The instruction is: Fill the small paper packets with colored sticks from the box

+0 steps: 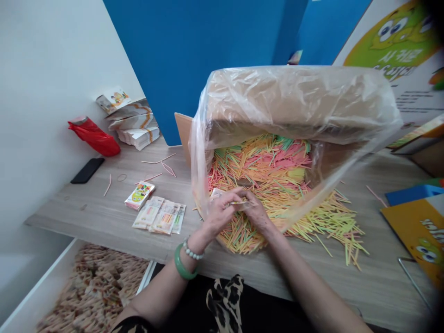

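Nearest you is your black patterned top (225, 300), just beyond the table's front edge. A blue panel (208, 60) walls off the back, and the table (104, 208) runs below it. On it stands a plastic-lined box (294, 99), its slack lining (322, 192) drooping close to your right wrist — that film is what stands in your way. Straws (263, 157) fill the box and spill right. A printed board (388, 51) leans behind; a white drawer (41, 296) sits low on your left. Left of the box are a stack of cartons (135, 122), a red bag (93, 136), a black phone (87, 170) and straw packets (161, 215). Your left hand (222, 212) clamps a small packet (217, 193) over the straws; your right hand (255, 210) meets it with bent fingers — whether they grip, you cannot tell. Smallest is a rubber band (121, 177).
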